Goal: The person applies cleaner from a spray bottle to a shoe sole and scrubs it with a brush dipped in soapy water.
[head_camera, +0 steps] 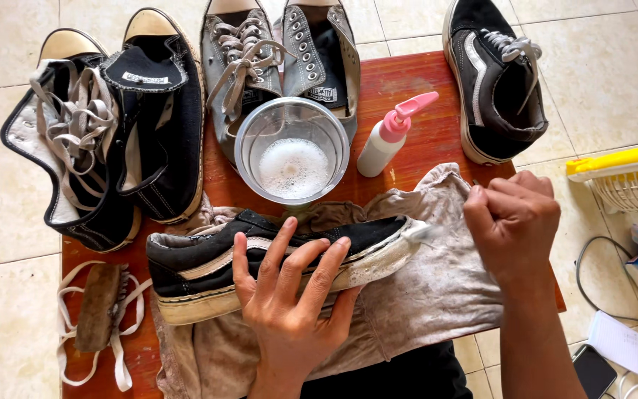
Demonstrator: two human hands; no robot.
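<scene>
A black low sneaker (201, 258) with a white stripe and a soapy white sole lies on its side on a stained grey cloth (430, 295). My left hand (289, 295) presses flat on the sneaker's side, fingers spread. My right hand (515, 222) is a fist just right of the toe, closed on the handle of a small brush. The brush's pale head (416, 230) rests against the foamy toe.
On the red wooden table (422, 81) stand a clear bowl (249, 140) of foamy water and a pink-capped spray bottle (385, 140). Black high-tops (112, 140), grey sneakers (252, 66) and another black sneaker (492, 81) line the back. A wooden brush (97, 307) lies on loose laces at left. A fan (629, 177), phone (592, 369) and notepad (618, 343) sit on the floor at right.
</scene>
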